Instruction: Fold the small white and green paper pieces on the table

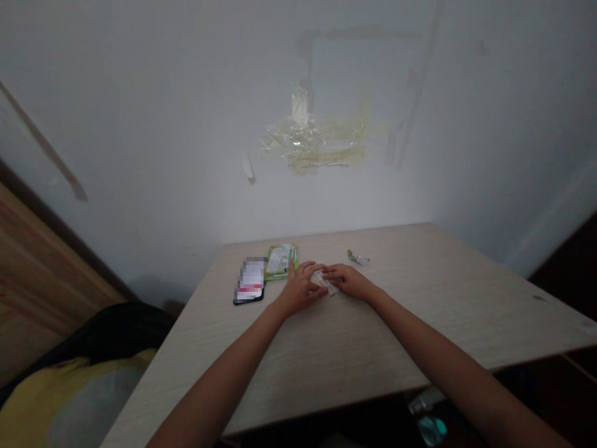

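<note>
A small, flat, white printed piece (pixel 330 285) with reddish marks lies on or just above the table between my hands; its exact kind is too small to tell. My left hand (pixel 301 291) curves round its left side, thumb at the near edge and forefinger at the far edge. From the right, the bent fingers of my right hand (pixel 351 281) press together on it, partly covering it. Just beyond my left hand lies a green and white packet (pixel 281 258). A torn green and white scrap of wrapper (pixel 358 257) sits behind my right hand.
A phone (pixel 250 281) with a blurred screen lies left of the packet on the pale wooden table (pixel 373 354). The wall (pixel 186 137) behind carries peeling tape (pixel 321 140). Yellow and dark cloth (pixel 79 392) is at lower left, a bottle (pixel 431 429) below the front edge.
</note>
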Motion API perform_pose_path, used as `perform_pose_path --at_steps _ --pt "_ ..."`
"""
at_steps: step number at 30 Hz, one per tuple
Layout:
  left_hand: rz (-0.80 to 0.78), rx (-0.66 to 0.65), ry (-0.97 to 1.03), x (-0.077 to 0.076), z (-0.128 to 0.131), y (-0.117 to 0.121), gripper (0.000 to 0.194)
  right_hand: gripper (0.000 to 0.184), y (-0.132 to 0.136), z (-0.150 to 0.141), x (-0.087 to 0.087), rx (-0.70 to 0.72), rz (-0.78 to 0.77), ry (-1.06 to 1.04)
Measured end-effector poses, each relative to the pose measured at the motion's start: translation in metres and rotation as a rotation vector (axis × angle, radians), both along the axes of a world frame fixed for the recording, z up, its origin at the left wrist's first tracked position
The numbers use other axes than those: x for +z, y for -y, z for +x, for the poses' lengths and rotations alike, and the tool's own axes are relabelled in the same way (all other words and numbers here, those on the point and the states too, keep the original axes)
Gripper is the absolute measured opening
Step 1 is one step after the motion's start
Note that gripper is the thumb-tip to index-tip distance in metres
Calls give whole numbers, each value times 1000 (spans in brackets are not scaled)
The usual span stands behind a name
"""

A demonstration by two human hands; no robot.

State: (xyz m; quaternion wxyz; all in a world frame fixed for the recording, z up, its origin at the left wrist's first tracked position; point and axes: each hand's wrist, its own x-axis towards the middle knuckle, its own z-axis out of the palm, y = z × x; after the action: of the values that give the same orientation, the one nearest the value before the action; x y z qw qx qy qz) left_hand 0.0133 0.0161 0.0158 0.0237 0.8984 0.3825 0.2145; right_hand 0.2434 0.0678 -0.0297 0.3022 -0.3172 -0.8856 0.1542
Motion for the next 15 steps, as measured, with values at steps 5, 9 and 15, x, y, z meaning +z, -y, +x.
perform_pose_path --at_steps 5,9,15 --pt "-31 -19 22 -3 -4 -3 31 34 -2 1 -2 0 -16 0" --pt "-49 -26 37 -6 -3 -3 27 33 -2 0 -1 3 -11 5" --pt "-81 -87 28 -6 5 1 25 33 1 -2 4 -17 -17 3"
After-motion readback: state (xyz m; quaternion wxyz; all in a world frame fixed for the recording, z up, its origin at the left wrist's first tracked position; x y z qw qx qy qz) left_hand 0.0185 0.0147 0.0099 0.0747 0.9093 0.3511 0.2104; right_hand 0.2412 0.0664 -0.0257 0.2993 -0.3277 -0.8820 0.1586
